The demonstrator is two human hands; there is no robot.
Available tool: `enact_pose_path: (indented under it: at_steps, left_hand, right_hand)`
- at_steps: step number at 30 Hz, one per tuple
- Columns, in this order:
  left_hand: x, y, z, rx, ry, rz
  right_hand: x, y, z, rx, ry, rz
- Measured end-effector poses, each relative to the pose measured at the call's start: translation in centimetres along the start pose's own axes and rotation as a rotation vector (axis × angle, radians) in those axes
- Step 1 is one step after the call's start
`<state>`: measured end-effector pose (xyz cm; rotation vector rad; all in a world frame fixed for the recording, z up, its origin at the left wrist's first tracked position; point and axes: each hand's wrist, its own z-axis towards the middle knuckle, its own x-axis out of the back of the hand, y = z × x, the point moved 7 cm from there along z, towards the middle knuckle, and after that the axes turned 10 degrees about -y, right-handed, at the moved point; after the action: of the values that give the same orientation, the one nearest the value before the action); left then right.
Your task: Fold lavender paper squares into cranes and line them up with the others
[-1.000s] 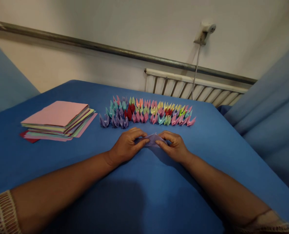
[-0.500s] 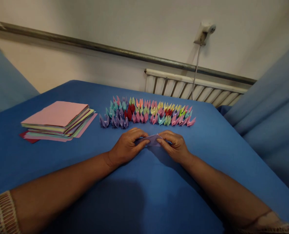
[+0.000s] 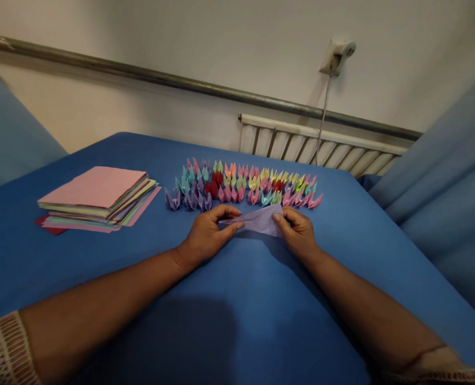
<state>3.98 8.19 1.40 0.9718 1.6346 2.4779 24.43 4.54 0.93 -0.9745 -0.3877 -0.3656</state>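
My left hand (image 3: 206,233) and my right hand (image 3: 298,232) both pinch a folded piece of lilac paper (image 3: 260,221) just above the blue table (image 3: 229,321). The paper is a flat pointed shape stretched between them, the left fingers on its narrow tip, the right fingers on its wider end. Just beyond the hands stand rows of small folded paper figures (image 3: 243,184) in purple, pink, red, yellow and green.
A stack of coloured paper sheets (image 3: 96,198), pink on top, lies at the left of the table. Behind the table run a wall rail (image 3: 181,83) and a white radiator (image 3: 321,144). Blue fabric (image 3: 453,176) rises at the right.
The hands have moved apart and the lilac paper, bunched small between them before, is now opened out into a longer flat shape. The right hand shifted right.
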Motion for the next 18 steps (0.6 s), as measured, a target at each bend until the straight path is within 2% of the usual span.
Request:
enact_pose_path:
  at_steps: [8, 14, 18]
  left_hand:
    - [0.2, -0.5, -0.2, 0.028, 0.08, -0.169]
    - [0.3, -0.9, -0.2, 0.1, 0.064, -0.185]
    - [0.3, -0.9, -0.2, 0.099, 0.04, -0.139]
  right_hand:
    - [0.4, 2.0, -0.4, -0.122, 0.057, 0.074]
    - [0.4, 3.1, -0.4, -0.18, 0.064, 0.158]
    - [0.6, 3.2, -0.3, -0.226, 0.084, 0.181]
